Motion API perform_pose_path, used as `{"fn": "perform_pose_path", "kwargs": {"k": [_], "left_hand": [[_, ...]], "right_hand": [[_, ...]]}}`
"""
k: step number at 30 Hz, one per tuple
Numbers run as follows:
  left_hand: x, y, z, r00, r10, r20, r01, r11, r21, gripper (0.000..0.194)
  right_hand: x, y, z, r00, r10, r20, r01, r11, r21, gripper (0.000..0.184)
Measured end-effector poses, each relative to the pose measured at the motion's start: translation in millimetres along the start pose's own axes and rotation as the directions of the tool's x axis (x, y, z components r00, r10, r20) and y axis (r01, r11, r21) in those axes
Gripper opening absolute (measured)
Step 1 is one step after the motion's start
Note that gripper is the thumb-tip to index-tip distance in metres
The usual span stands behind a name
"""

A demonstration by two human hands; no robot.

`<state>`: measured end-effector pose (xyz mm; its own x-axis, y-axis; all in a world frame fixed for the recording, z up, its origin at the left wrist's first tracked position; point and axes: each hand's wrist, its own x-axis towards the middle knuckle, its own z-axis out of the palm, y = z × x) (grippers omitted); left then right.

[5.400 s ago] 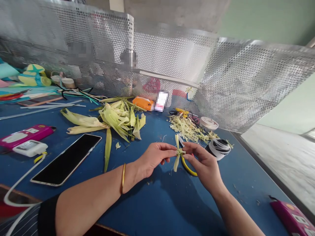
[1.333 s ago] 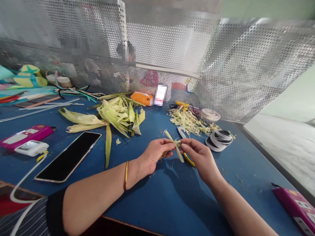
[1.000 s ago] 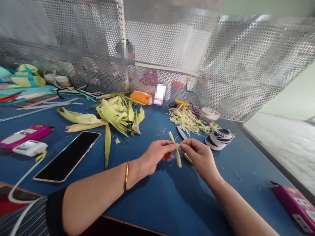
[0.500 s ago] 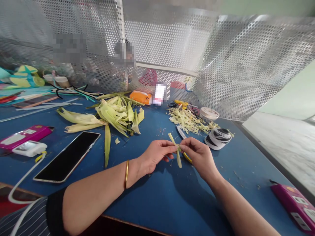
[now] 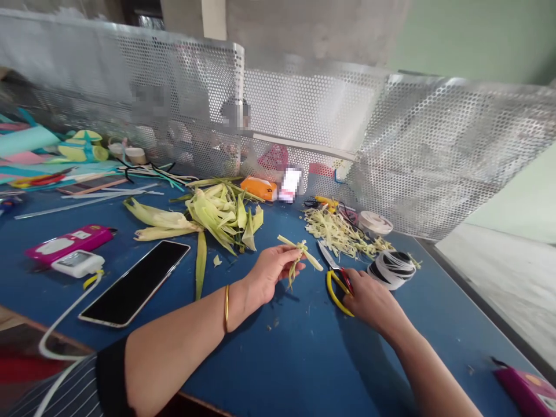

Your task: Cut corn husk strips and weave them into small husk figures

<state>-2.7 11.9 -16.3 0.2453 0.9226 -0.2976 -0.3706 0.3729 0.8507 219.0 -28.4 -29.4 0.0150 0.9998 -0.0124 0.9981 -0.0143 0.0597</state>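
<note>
Between the thumb and fingers of my left hand (image 5: 271, 271) is a small knotted piece of corn husk (image 5: 311, 258), with pale strips sticking out and a twisted end hanging down. My right hand (image 5: 369, 298) has its fingers closed on the handle of a pair of scissors (image 5: 334, 285) with yellow and red grips. The scissor blades point away from me, near the blue table. Beyond them lies a heap of shredded husk strips (image 5: 332, 229). A larger pile of whole corn husks (image 5: 217, 211) lies further left.
Right of the scissors stands a black and white spool of cord (image 5: 392, 269), with a roll of white tape (image 5: 375, 222) behind. A black phone (image 5: 136, 282) and a magenta device (image 5: 72, 243) lie left. Perforated metal panels (image 5: 304, 107) close off the back; an orange packet (image 5: 259, 188) sits before them.
My right hand has let go of the knotted husk and moved right and down onto the scissors. My left hand keeps the husk, now turned. The view has tilted up.
</note>
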Motion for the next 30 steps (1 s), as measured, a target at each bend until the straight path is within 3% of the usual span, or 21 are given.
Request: {"fn": "perform_pose_path", "kwargs": {"k": [3,6,8,10,12,14,17,20,24,30], "left_hand": [[4,4,-2.6,0.999,0.042,-0.034,-0.042,0.999,-0.004,0.007],[7,8,-4.3,0.994,0.091,-0.067,-0.091,0.996,-0.007,0.008],[9,10,-5.8,0.989,0.115,-0.09,-0.118,0.992,-0.034,0.008],[11,12,-7.8,0.984,0.136,-0.114,-0.143,0.988,-0.061,0.007],[13,14,-10.0,0.977,0.161,-0.138,-0.172,0.982,-0.074,0.008],[15,16,-12.3,0.971,0.181,-0.159,-0.196,0.977,-0.086,0.009],[17,19,-15.0,0.963,0.197,-0.183,-0.219,0.97,-0.108,0.008],[17,21,-16.0,0.957,0.205,-0.206,-0.233,0.964,-0.125,0.009],[17,20,-15.2,0.948,0.219,-0.23,-0.251,0.96,-0.123,0.01],[15,18,-14.0,0.94,0.237,-0.247,-0.278,0.95,-0.143,0.012]], "right_hand": [[6,2,5,0.999,0.035,0.012,-0.036,0.995,0.094,0.055],[9,3,8,0.987,0.16,-0.005,-0.146,0.915,0.377,0.057],[8,-1,7,0.983,0.183,-0.006,-0.133,0.738,0.661,0.063],[4,-10,3,0.992,0.122,-0.032,-0.026,0.451,0.892,0.075],[-2,-19,-1,0.997,0.047,-0.064,0.055,0.185,0.981,0.082],[-8,-25,-4,0.999,-0.004,-0.05,0.05,0.067,0.996,0.079],[-13,-28,-7,0.995,-0.103,-0.009,0.015,0.062,0.998,0.067],[-16,-27,-9,0.973,-0.23,-0.007,0.044,0.158,0.986,0.066],[-19,-30,-12,0.973,-0.229,0.007,0.071,0.328,0.942,0.062],[-21,-33,-20,0.967,-0.245,0.063,0.038,0.387,0.921,0.062]]}}
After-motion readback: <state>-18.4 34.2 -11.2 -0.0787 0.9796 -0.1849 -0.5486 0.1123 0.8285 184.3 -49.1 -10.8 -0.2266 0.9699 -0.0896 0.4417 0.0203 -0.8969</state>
